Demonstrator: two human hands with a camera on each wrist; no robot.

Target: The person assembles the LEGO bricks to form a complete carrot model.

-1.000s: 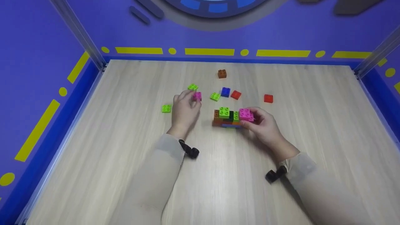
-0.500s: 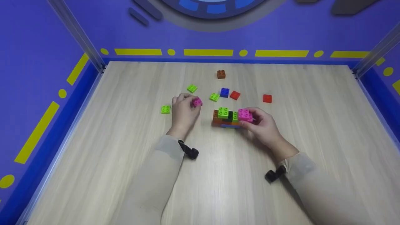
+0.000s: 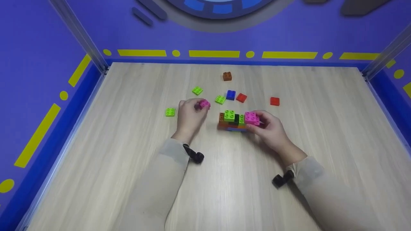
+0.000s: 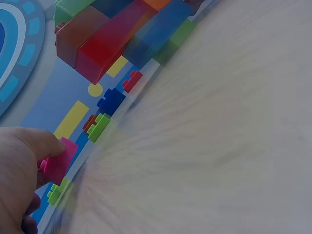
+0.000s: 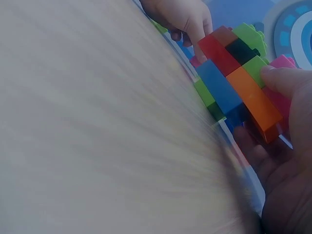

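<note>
A small pink toy brick [image 3: 205,104] is pinched between the thumb and fingers of my left hand [image 3: 190,118]. In the left wrist view this pink brick [image 4: 62,162] shows tilted, its studs facing left. My right hand [image 3: 272,130] grips the right end of a multicoloured brick assembly [image 3: 232,123], thumb in front and fingers behind. Lime and pink bricks top the assembly; the right wrist view shows red, blue and orange bricks [image 5: 253,100] along its side. Part of its right end is hidden by the hand.
Loose bricks lie beyond the hands: lime ones [image 3: 197,90], a blue one [image 3: 231,95], red ones [image 3: 275,101] and a brown one [image 3: 227,76]. Another lime brick [image 3: 170,112] lies left of the left hand. A purple-blue wall [image 3: 224,41] closes the table's far edge.
My left hand has drawn the pink brick back toward me from beside the far lime brick, turned it, and shifted it slightly right. The right hand and the assembly stay almost in place.
</note>
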